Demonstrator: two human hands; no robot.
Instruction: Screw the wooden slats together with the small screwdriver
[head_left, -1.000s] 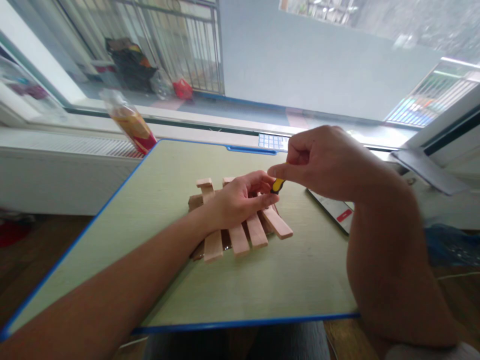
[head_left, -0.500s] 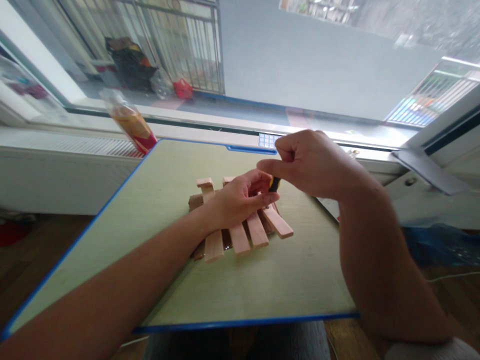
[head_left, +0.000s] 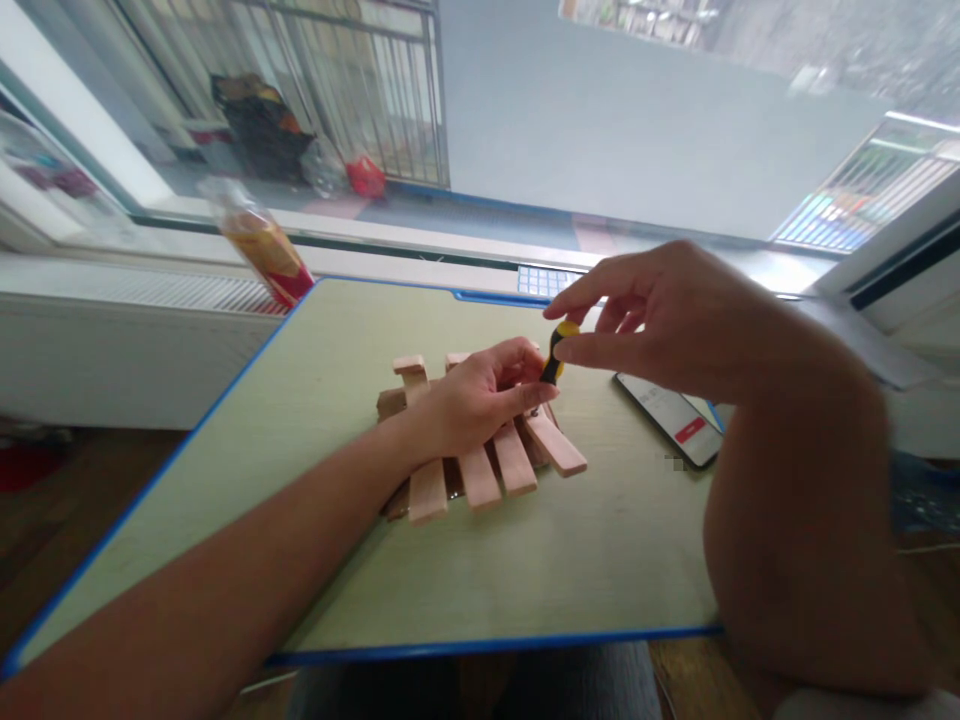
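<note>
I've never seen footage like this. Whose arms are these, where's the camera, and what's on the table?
No machine here: a person wears one camera on the head, looking down at their own bare hands. The left hand rests on a piece made of wooden slats lying on a green table; whether its curled fingers pinch anything is hidden. The right hand holds a small yellow-and-black tool, probably a screwdriver, in its fingertips. A phone lies to the right, and a bottle shows past the table's far left corner.
</note>
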